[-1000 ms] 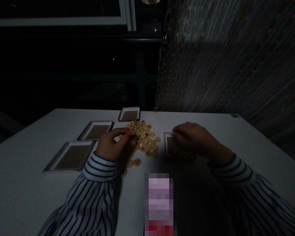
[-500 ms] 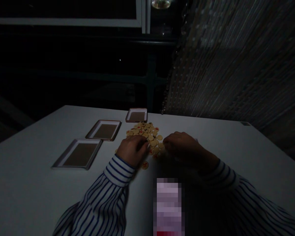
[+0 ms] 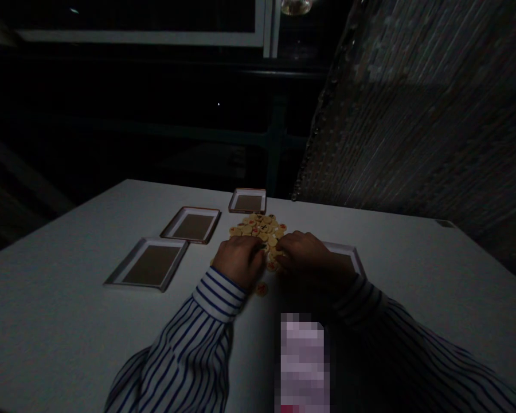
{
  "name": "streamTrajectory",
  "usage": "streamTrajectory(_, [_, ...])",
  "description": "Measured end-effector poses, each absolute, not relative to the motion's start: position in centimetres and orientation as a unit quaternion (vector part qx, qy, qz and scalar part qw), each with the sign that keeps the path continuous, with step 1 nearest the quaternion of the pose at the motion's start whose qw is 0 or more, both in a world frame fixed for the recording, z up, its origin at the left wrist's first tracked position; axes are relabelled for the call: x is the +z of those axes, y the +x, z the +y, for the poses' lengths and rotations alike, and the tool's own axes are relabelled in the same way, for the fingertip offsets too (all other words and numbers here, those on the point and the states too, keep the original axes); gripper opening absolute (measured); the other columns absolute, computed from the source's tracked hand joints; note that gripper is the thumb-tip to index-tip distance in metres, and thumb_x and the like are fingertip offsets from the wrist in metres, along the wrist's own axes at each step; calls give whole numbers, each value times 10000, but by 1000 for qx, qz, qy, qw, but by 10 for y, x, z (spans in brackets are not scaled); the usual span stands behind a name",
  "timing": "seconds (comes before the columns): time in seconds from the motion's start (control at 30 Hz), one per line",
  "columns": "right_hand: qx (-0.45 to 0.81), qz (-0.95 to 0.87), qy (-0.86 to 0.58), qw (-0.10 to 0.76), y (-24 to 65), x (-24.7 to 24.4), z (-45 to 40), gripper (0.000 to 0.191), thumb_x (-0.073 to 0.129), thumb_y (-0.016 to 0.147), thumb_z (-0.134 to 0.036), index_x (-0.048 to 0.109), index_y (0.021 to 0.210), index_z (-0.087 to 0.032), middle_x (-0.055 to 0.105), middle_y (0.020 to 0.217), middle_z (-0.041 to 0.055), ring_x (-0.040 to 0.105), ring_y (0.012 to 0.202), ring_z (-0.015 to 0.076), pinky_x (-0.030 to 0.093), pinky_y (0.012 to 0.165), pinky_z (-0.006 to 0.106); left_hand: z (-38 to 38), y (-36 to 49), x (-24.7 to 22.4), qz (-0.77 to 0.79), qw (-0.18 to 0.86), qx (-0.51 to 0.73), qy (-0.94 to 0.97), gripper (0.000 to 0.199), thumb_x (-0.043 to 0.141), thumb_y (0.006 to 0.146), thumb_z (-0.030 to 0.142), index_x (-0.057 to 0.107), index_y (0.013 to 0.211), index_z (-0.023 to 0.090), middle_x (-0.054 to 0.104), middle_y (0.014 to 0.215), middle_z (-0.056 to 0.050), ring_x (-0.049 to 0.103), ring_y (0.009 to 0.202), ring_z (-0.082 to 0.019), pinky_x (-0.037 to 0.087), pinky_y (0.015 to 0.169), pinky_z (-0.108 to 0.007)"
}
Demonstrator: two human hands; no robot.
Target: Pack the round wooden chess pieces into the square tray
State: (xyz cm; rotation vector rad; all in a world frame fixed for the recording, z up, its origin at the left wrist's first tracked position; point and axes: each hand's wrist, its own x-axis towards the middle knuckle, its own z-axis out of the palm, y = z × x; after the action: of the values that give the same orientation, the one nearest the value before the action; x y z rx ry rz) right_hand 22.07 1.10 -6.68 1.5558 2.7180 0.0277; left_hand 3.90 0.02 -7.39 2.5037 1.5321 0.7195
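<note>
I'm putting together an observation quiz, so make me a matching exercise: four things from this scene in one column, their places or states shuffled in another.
Column 1
1. Bare left hand
2. Flat, round tan discs
3. White, flat tabletop
4. Grey curtain of thin strands

Column 2
A. Hanging, upper right of the view
B. Curled, at the heap's near side
C. Beneath the shallow rectangular trays
D. Heaped, some marked in red

Pairs: 1-B, 2-D, 3-C, 4-A

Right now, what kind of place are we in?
Maybe a dim room at home, but I can't be sure: there's a white table, round game pieces on it, and a string curtain beyond.
</note>
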Motion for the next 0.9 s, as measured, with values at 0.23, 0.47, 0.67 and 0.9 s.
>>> streamTrajectory(0.23, [12, 865, 502, -8, 220, -73, 10, 246, 425, 832, -341, 567, 950, -178, 611, 976, 76, 516, 920, 214, 340, 725, 314, 1, 39, -75, 510, 58, 232, 826, 241, 457, 788, 270, 606, 962, 193, 653, 959, -40, 568, 906, -213, 427, 816, -341])
streamTrajectory(0.47, [20, 864, 503, -5, 219, -72, 10, 204, 432, 825, -303, 571, 916, -186, 626, 922, 78, 526, 895, 210, 342, 715, 316, 0, 39, -76, 509, 62, 239, 825, 261, 460, 787, 270, 607, 981, 175, 652, 972, -59, 566, 924, -220, 427, 830, -352])
streamTrajectory(0.67, [-88, 838, 520, -138, 225, -73, 14, 214, 495, 775, -327, 606, 895, -189, 636, 869, 54, 553, 808, 181, 381, 700, 294, 1, 39, -76, 501, 82, 251, 824, 249, 483, 770, 239, 605, 978, 179, 650, 987, -53, 565, 932, -221, 429, 839, -361])
streamTrajectory(0.9, [-403, 707, 489, -313, 223, -70, 14, 231, 577, 695, -354, 598, 801, -151, 583, 652, 4, 531, 590, 113, 393, 533, 231, 1, 42, -74, 468, 77, 304, 826, 275, 559, 718, 217, 604, 976, 133, 657, 967, -92, 585, 908, -233, 456, 818, -379])
